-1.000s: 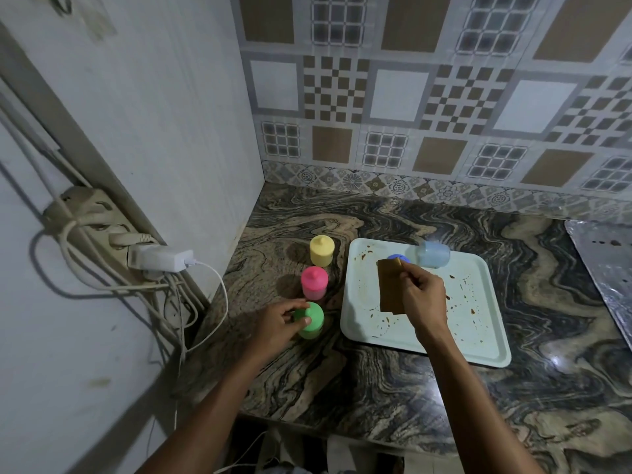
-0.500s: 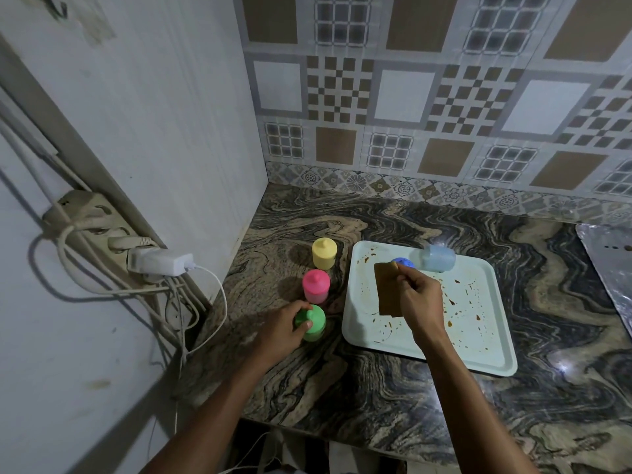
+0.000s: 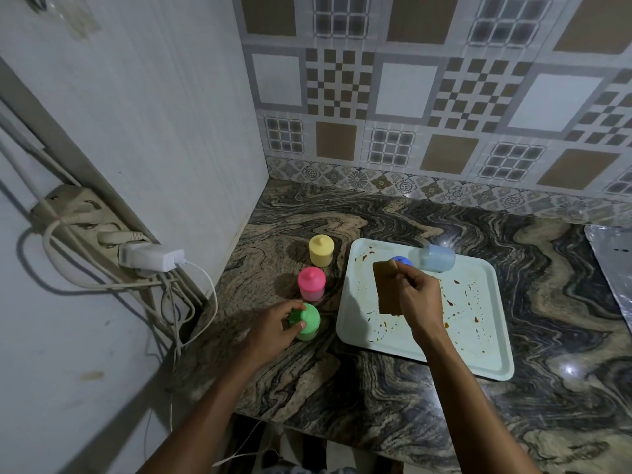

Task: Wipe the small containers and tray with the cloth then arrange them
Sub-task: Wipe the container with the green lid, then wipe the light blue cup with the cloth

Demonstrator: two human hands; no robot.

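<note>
- The left hand [image 3: 271, 328] grips the green container [image 3: 310, 323], which stands on the worktop [image 3: 372, 401] just left of the tray [image 3: 360, 325].
- The right hand [image 3: 420, 297] pinches the brown cloth [image 3: 384, 289], hanging over the stained tray.
- The pale blue container [image 3: 439, 257] lies on its side at the tray's far edge.
- The pink container [image 3: 311, 284] and the yellow container [image 3: 321, 250] stand upright in a line behind the green one.

Green container [image 3: 307, 323]; pink container [image 3: 311, 284]; yellow container [image 3: 321, 250]; brown cloth [image 3: 386, 290]; pale tray [image 3: 478, 340] (brown-stained).
</note>
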